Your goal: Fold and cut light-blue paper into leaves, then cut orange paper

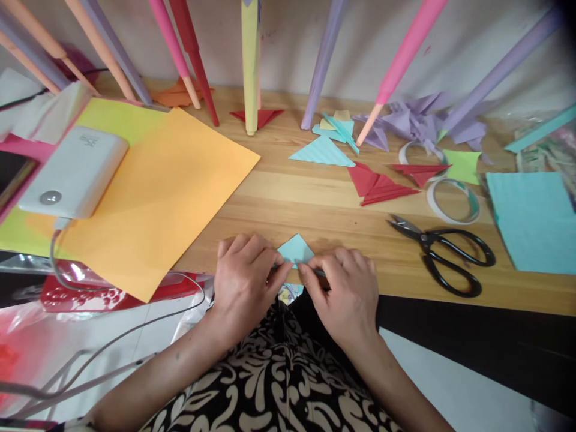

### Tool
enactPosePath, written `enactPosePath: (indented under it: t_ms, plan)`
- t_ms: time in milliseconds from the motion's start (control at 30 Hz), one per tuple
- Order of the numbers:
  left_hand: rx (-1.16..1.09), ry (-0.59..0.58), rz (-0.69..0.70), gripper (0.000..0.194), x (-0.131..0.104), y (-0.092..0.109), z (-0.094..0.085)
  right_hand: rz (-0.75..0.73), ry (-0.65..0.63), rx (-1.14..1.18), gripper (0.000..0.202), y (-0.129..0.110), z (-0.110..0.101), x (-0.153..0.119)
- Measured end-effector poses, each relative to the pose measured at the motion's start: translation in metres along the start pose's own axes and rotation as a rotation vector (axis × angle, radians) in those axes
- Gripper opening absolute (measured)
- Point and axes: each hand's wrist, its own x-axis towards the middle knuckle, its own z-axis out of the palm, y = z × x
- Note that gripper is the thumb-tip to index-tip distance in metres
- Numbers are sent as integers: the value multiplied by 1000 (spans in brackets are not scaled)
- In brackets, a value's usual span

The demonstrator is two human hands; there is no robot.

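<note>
A small light blue piece of paper point(296, 249) lies at the front edge of the wooden table, its pointed corner facing away from me. My left hand point(246, 273) pinches its near left side between thumb and fingers. On the near right side, my right hand point(344, 288) grips the same paper with thumb and curled fingers. The paper's near edge is partly hidden by both hands, and I cannot tell how far it is rolled or folded there. To the right of my right hand rest black-handled scissors point(434, 249), blades slightly apart.
Orange paper point(193, 174) and a white power bank point(76, 171) with a cable lie left. Pleated blue point(321, 151) and red paper pieces point(382, 186), tape rolls point(453, 201) and a blue sheet point(535, 222) lie right. Several coloured paper tubes point(324, 66) lean against the wall.
</note>
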Motion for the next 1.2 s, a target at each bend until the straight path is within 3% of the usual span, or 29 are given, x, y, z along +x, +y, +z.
enactPosePath:
  t_ms: [533,700,867,967,1000,1100,1200]
  plan:
    - [11,27,-24,20,-2,-11,-8,56,43,-35,25,22,-8,-11]
    - [56,27,-29,19,-5,-22,-14,59,50,-32,23,30,-11,-14]
    - [150,115,-35,18,-15,-32,-29,72,66,-5,21,29,-9,-13]
    - [80,195,70,12,-23,-13,-39,79,71,8,22,27,-9,-13]
    - [18,157,152,4,-26,-4,-40,82,71,10,22,27,-9,-13]
    - [-223,-6,418,13,-34,22,-32,88,67,11,23,27,-9,-14]
    - [-278,-8,494,17,-37,32,-17,82,75,13,22,26,-10,-14]
